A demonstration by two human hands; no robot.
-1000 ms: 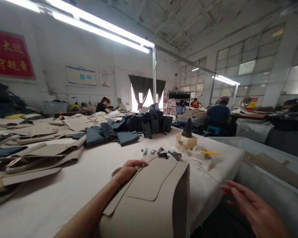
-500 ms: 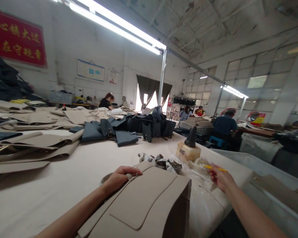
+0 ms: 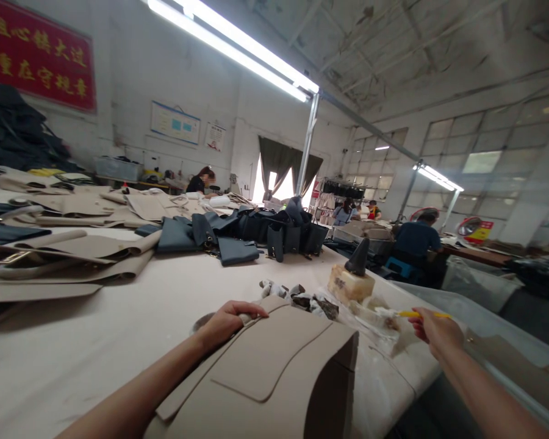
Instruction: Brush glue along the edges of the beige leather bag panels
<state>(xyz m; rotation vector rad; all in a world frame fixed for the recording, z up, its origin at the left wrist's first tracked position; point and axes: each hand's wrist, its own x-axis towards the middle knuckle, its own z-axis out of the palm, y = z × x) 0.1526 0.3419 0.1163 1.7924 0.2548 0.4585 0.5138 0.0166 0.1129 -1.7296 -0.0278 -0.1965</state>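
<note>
A beige leather bag piece with a curved flap (image 3: 274, 366) lies on the white worktable (image 3: 132, 329) right in front of me. My left hand (image 3: 226, 320) grips its far top edge, fingers curled over it. My right hand (image 3: 432, 332) is out to the right, at the table's edge. It is closed on a thin yellow tool (image 3: 423, 314) above a crumpled clear plastic sheet (image 3: 384, 326). A tan block with a black cone on top (image 3: 352, 277) stands just behind the plastic.
Beige leather panels (image 3: 68, 262) are stacked at the left, and dark blue bag pieces (image 3: 238, 235) are piled in the middle of the table. Small scraps (image 3: 302, 299) lie beyond the bag. Other people sit at benches in the background. A grey bin (image 3: 507, 341) stands to the right.
My right hand rose from low at the right, reached the table's edge and closed on the yellow tool. My left hand stayed on the bag's edge. My view swung slightly right.
</note>
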